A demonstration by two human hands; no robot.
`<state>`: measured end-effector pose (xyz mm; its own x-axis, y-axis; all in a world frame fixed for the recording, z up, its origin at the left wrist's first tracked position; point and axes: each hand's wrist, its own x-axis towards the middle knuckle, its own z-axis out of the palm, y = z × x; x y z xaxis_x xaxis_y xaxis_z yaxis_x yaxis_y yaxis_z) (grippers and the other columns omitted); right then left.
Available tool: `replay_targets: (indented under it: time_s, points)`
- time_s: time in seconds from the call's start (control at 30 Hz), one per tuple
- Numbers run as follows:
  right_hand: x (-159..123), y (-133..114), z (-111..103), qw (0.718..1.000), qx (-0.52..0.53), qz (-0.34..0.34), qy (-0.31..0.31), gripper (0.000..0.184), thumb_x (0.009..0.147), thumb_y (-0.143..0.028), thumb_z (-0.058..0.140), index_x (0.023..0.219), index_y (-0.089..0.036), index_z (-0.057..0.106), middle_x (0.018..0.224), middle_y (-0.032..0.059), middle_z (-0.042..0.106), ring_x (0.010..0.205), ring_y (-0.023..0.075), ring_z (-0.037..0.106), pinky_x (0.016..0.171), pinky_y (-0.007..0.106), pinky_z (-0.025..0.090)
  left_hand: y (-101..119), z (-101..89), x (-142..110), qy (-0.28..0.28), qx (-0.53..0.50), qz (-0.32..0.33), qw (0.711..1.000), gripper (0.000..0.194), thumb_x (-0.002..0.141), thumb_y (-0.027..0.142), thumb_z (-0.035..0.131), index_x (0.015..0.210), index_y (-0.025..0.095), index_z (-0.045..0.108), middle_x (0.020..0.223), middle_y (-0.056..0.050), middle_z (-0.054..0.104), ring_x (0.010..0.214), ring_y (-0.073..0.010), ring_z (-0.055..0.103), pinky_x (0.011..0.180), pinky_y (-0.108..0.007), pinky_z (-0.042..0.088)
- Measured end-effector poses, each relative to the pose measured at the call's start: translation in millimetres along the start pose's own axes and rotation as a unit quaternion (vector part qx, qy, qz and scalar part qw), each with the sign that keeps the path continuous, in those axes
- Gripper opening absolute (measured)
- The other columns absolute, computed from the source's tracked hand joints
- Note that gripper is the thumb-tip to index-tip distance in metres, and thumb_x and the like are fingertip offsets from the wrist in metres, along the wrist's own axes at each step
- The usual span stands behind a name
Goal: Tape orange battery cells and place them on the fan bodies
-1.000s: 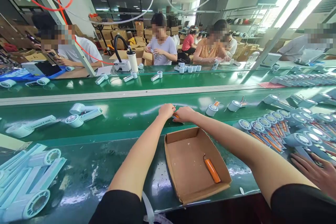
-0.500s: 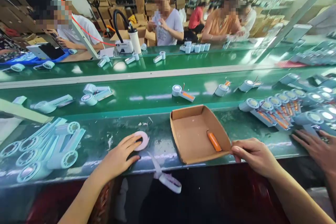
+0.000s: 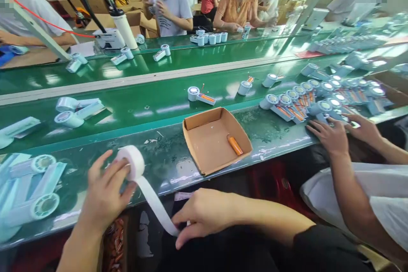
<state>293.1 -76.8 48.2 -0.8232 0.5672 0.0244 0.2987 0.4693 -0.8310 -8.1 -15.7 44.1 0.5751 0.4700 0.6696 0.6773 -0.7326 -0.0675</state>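
My left hand (image 3: 106, 191) grips a roll of white tape (image 3: 137, 162), its fingers reaching into the core, raised just over the bench's front edge. A pulled-out strip (image 3: 156, 205) runs from the roll down to my right hand (image 3: 208, 212), which pinches its free end above my lap. Just beyond my hands, a shallow cardboard box (image 3: 207, 157) holds one orange cylinder (image 3: 235, 145), like a wired battery cell. To the left of my left hand lies a pile of light-blue, round-headed plastic housings (image 3: 35, 185).
A green conveyor (image 3: 153, 110) carries scattered light-blue housings. At right, a co-worker's hands (image 3: 333, 136) touch rows of housings with orange cells (image 3: 296, 102). Other people sit across the line, near a white machine with a black hose (image 3: 110, 38). Below the bench is a container of orange pieces (image 3: 114, 244).
My left hand has lifted the tape roll off the bench. My right hand has left the box's corner and moved left to the strip's end. The view has shifted right.
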Motion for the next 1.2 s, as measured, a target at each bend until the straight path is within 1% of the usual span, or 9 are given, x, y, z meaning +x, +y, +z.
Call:
replay_targets:
  time_s: [0.13,0.23,0.3,0.47,0.57,0.67,0.97,1.1,1.2]
  points:
    - [-34.3,10.3,-64.8,0.930,-0.220,0.257,0.142,0.031,0.102,-0.046,0.068,0.122,-0.022,0.074,0.106,0.0095,0.083,0.097,0.0242,0.079,0.081,0.028,0.055,-1.7,10.1,-17.1,0.027,0.001,-0.046,0.999,0.013,0.093,0.018,0.067,0.106,0.024,0.067,0.106,-0.008,0.074,0.140,-0.0427,0.057,0.112,-0.065,0.053]
    - [-48.4,27.1,-108.4,0.807,-0.343,0.463,0.129,0.027,0.097,-0.037,0.073,0.117,-0.017,0.073,0.103,0.0184,0.081,0.101,0.0333,0.079,0.084,0.036,0.058,19.9,19.6,-11.1,0.016,-0.030,-0.043,0.999,0.019,0.093,0.014,0.067,0.110,0.022,0.065,0.105,-0.010,0.073,0.142,-0.0419,0.055,0.105,-0.059,0.059]
    - [-49.8,40.3,-123.0,0.790,-0.352,0.491,0.102,0.031,0.086,-0.028,0.084,0.112,-0.015,0.074,0.105,0.0217,0.081,0.104,0.0371,0.079,0.085,0.038,0.059,36.0,27.5,-0.8,-0.005,-0.056,-0.033,0.998,0.027,0.092,0.010,0.065,0.116,0.022,0.064,0.107,-0.010,0.073,0.143,-0.0406,0.053,0.100,-0.055,0.063]
    - [-47.3,57.3,-123.5,0.864,-0.278,0.407,0.107,0.029,0.087,-0.024,0.081,0.115,-0.020,0.077,0.111,0.0117,0.083,0.106,0.0276,0.079,0.093,0.033,0.060,66.3,36.3,25.3,-0.034,-0.103,0.000,0.994,0.033,0.094,0.004,0.060,0.122,0.019,0.066,0.108,-0.009,0.073,0.133,-0.0338,0.059,0.102,-0.051,0.064]
    - [-50.9,53.0,-107.0,0.930,-0.056,0.272,0.239,0.032,0.091,-0.029,0.074,0.122,-0.021,0.079,0.110,0.0049,0.084,0.101,0.0224,0.080,0.097,0.034,0.062,78.2,29.2,34.8,-0.083,-0.108,0.034,0.990,0.036,0.096,-0.001,0.052,0.122,0.017,0.069,0.111,-0.009,0.074,0.130,-0.0297,0.060,0.109,-0.048,0.061]
    - [-54.8,39.2,-87.6,0.919,0.126,0.157,0.338,0.042,0.086,-0.040,0.078,0.123,-0.020,0.081,0.115,0.0057,0.083,0.107,0.0283,0.079,0.099,0.043,0.064,84.2,21.2,40.8,-0.120,-0.092,0.068,0.986,0.033,0.099,0.002,0.053,0.123,0.016,0.071,0.114,-0.009,0.074,0.137,-0.0320,0.055,0.109,-0.046,0.061]
    - [-43.2,6.1,-86.0,0.970,0.013,0.156,0.187,0.035,0.096,-0.025,0.066,0.128,-0.020,0.079,0.104,0.0071,0.085,0.093,0.0259,0.080,0.085,0.035,0.063,88.3,11.6,56.5,-0.172,-0.001,0.167,0.971,0.031,0.102,0.007,0.050,0.118,0.018,0.074,0.112,-0.010,0.072,0.130,-0.0321,0.065,0.075,-0.031,0.066]
    - [-39.2,19.9,-63.8,0.943,0.214,0.157,0.200,0.044,0.090,-0.033,0.076,0.132,-0.021,0.076,0.104,0.0066,0.084,0.098,0.0271,0.081,0.090,0.039,0.065,90.0,9.0,62.7,-0.199,-0.004,0.154,0.968,0.029,0.101,0.007,0.052,0.116,0.020,0.074,0.106,-0.008,0.072,0.129,-0.0307,0.066,0.074,-0.029,0.066]
    - [-32.0,26.5,-29.8,0.836,0.356,0.130,0.396,0.053,0.082,-0.046,0.085,0.128,-0.021,0.075,0.122,0.0108,0.081,0.116,0.0311,0.077,0.103,0.048,0.063,97.1,10.5,64.6,-0.177,-0.020,0.114,0.977,0.028,0.099,0.007,0.058,0.119,0.018,0.074,0.102,-0.008,0.072,0.135,-0.0362,0.064,0.086,-0.037,0.068]
